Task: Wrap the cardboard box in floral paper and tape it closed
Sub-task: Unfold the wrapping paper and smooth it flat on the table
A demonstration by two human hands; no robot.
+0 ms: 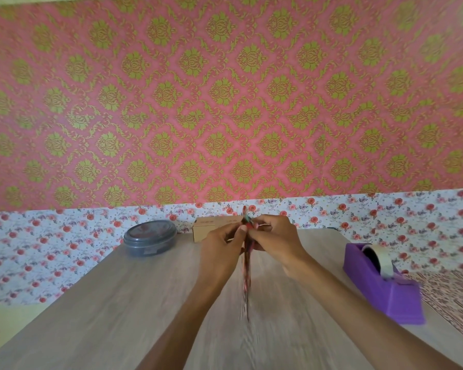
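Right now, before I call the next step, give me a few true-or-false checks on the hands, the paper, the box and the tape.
1. Both the left hand and the right hand pinch the floral paper above the table. True.
2. The cardboard box is already wrapped. False: it is bare, on the table behind the hands.
3. The purple tape dispenser stands on the person's right. True.
4. The grey round container sits on top of the box. False: it stands on the table, left of the box.

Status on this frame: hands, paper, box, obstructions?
Left hand and right hand both pinch the floral paper, edge-on above the table. Cardboard box unwrapped, behind hands. Tape dispenser right, grey tub left, neither in the way.
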